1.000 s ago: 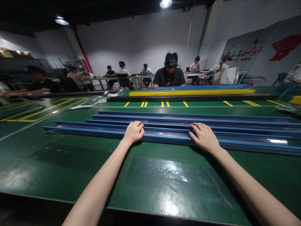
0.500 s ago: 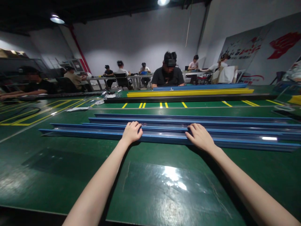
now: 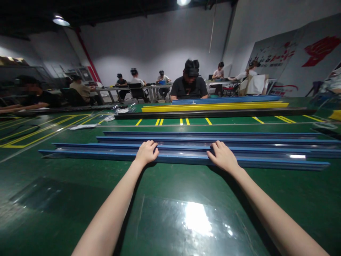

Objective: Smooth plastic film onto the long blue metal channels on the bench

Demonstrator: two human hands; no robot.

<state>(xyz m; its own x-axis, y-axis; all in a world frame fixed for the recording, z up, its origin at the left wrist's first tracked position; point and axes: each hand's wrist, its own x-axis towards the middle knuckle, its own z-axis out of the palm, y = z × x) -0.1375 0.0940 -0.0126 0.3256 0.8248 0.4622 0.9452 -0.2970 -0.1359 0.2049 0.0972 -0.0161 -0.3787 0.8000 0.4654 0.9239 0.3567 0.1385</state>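
Head view: left hand and right hand well apart on the near blue channel, fingers bent over it; cannot tell whether either is clamped. Channel lies lengthwise across the green table, other blue channels just beyond. Farther off, black rail, then yellow rail. Clear sheet nearer, glare on it. Person in dark shirt opposite, head bowed
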